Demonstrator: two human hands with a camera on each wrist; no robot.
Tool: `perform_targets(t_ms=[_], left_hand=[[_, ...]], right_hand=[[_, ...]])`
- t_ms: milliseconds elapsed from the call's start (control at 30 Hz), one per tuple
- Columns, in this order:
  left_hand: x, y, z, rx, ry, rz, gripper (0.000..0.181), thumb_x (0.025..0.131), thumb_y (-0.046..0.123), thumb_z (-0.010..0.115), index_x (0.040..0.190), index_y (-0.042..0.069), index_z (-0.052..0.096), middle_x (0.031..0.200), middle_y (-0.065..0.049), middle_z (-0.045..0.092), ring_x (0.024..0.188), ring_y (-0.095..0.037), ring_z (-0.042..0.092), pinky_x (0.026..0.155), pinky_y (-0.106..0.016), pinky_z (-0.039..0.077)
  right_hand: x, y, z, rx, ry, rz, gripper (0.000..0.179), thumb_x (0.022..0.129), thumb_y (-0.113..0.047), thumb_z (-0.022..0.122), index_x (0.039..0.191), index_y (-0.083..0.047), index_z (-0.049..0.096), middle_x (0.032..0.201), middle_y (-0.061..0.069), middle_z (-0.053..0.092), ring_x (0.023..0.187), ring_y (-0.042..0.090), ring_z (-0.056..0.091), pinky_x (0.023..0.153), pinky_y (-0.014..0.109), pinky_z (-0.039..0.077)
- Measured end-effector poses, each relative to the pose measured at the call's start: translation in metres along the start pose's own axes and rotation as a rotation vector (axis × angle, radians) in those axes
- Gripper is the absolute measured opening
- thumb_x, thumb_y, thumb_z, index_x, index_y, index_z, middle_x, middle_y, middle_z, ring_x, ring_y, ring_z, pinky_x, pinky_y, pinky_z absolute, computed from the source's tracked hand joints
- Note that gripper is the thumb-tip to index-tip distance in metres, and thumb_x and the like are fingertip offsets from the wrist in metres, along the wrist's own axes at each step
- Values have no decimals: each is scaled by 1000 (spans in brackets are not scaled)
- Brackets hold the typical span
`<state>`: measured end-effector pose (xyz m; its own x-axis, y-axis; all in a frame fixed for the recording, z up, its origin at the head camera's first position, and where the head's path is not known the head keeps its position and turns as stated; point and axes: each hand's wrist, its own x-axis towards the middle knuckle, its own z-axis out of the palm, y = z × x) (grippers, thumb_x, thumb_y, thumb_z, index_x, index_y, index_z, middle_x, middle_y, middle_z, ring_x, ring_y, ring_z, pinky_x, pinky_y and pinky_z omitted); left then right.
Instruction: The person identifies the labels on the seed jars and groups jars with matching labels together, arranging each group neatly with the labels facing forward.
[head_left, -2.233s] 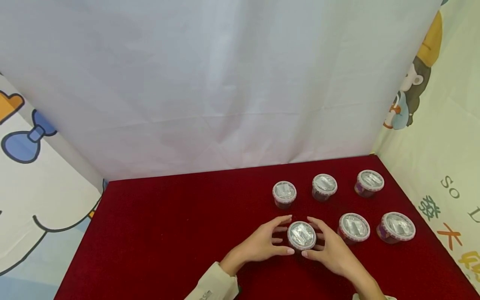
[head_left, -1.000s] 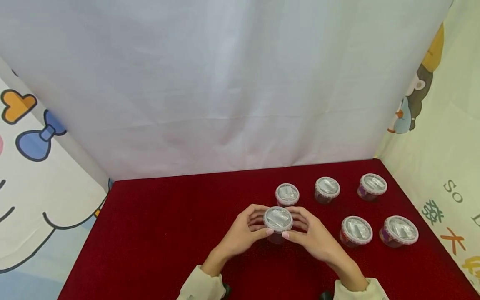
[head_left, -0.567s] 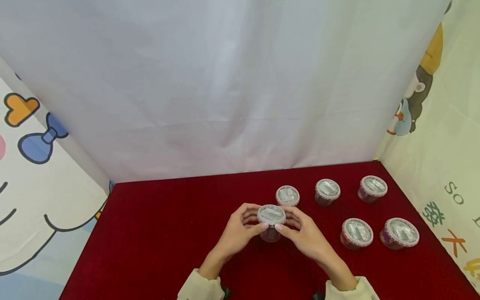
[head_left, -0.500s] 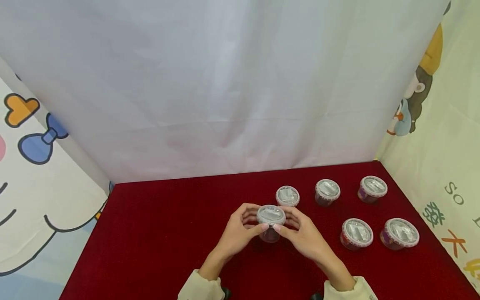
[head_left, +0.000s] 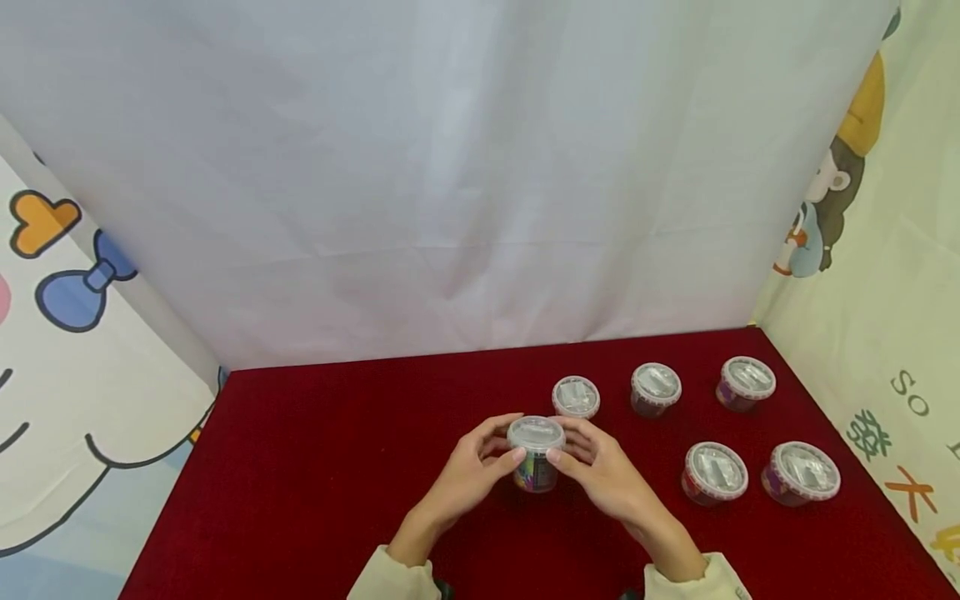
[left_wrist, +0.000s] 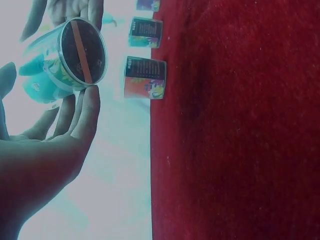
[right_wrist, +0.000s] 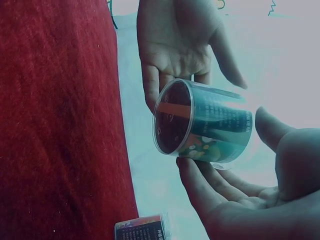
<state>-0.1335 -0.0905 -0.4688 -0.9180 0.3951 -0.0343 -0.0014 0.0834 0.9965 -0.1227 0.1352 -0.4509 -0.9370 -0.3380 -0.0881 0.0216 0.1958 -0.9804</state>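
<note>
The left hand and right hand, fingers curved, hold one lidded plastic tub off the desk; five other tubs stand on it, lower right.

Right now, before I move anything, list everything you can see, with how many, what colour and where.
Held tub: one, clear lid, multicoloured print, raised off the table between both hands
Back-row tubs: three, pale lids, along the table's far right part
Near-row tubs: two, pale lids, one body reddish, one purplish, right of the hands
Table covering: one, deep red, under the standing tubs
Curtain: one, white, behind the table
Printed cloths: two, white with cartoon at left, cream with lettering at right
Sleeves: two, cream, bottom edge
Left hand: one, bare, holding the tub's left side
Right hand: one, bare, holding its right side
</note>
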Motion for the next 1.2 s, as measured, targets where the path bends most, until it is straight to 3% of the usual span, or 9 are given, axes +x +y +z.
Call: perform_targets(t_ms=[133, 300, 433, 633, 767, 933, 1200], left_hand=[[0, 0, -1, -3, 30, 18, 50, 107, 18, 65, 151, 0, 50, 145, -20, 61, 129, -31, 60, 101, -31, 52], [0, -1, 1, -5, 138, 34, 46, 103, 15, 70, 144, 0, 55, 134, -19, 66, 118, -27, 64, 92, -27, 55], [0, -1, 3, 23, 188, 37, 47, 101, 18, 74, 141, 2, 56, 130, -16, 67, 113, -22, 65, 88, -26, 55], [-4, 1, 0, 45, 181, 25, 42, 104, 20, 70, 139, 2, 55, 130, -16, 66, 111, -23, 64, 90, -33, 56], [-5, 2, -5, 31, 147, -10, 42, 106, 21, 67, 142, 4, 55, 132, -17, 67, 113, -25, 64, 92, -40, 56], [-6, 2, -9, 15, 122, -25, 47, 107, 24, 66, 147, 3, 55, 140, -18, 65, 121, -28, 64, 98, -41, 55], [-8, 2, -8, 15, 203, -31, 45, 104, 22, 70, 143, 3, 57, 133, -16, 68, 115, -26, 66, 94, -43, 56]], right_hand=[[2, -2, 3, 16, 7, 10, 53, 109, -16, 62, 154, 3, 44, 149, 26, 57, 139, 41, 55, 112, 48, 50], [5, -5, 10, 16, 49, 20, 52, 108, -16, 62, 154, 2, 46, 144, 24, 60, 135, 38, 58, 107, 42, 53], [9, -5, 17, 12, 89, 45, 52, 107, -16, 65, 154, -1, 48, 144, 21, 61, 133, 37, 60, 106, 45, 54], [12, -2, 19, 21, 80, 48, 52, 108, -17, 63, 154, 1, 47, 146, 23, 59, 136, 40, 58, 109, 51, 52], [13, -1, 16, 55, 22, 36, 52, 110, -17, 60, 155, 3, 45, 146, 25, 58, 136, 39, 57, 108, 46, 53], [15, 0, 16, 113, -30, 21, 53, 112, -18, 56, 157, 5, 40, 149, 29, 55, 138, 39, 56, 108, 42, 54], [17, -1, 25, 100, 39, 13, 51, 110, -15, 60, 154, 5, 44, 143, 26, 59, 131, 35, 60, 106, 43, 55]])
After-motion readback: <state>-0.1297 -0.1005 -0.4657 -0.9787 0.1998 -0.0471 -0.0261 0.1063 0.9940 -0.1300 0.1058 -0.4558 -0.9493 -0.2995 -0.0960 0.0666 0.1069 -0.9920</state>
